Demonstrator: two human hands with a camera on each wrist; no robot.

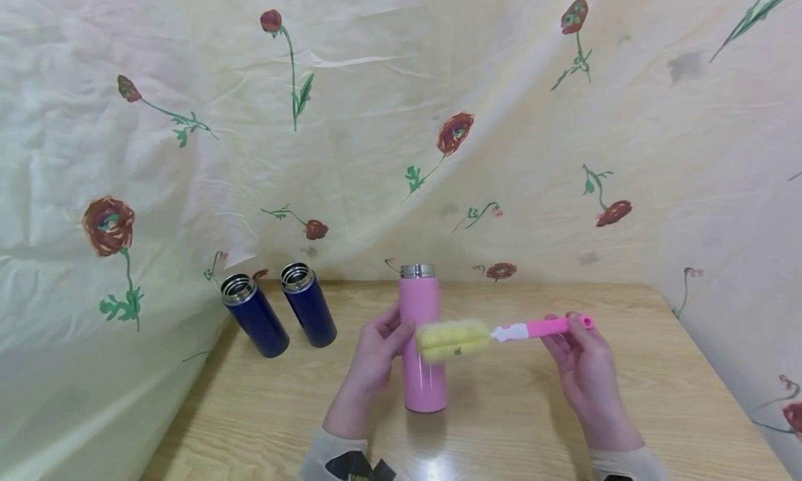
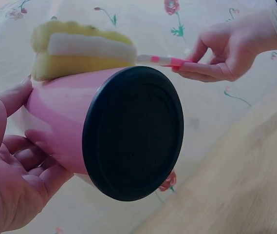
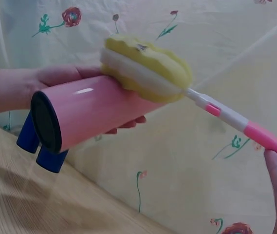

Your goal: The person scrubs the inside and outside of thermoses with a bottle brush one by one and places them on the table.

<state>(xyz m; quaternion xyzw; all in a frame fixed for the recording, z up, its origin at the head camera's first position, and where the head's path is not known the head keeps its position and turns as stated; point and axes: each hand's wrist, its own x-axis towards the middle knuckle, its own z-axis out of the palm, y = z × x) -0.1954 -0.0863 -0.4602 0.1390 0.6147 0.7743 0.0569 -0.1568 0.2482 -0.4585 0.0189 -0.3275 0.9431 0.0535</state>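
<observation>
A pink thermos bottle (image 1: 423, 376) with a silver metal rim is held up by my left hand (image 1: 374, 352), fingers and thumb around its side. Its dark round base (image 2: 136, 134) faces the left wrist camera. My right hand (image 1: 587, 369) pinches the pink end of a bottle brush (image 1: 452, 340) between thumb and fingers. The yellow and white sponge head (image 3: 145, 68) lies across the bottle's side, overlapping it in all three views. The brush's white and pink handle (image 3: 226, 115) points toward the right hand.
Two dark blue bottles (image 1: 255, 317) with uncapped steel mouths stand at the left on the wooden table (image 1: 514, 411). A pale sheet with red flowers (image 1: 376, 119) hangs behind and along both sides of the table.
</observation>
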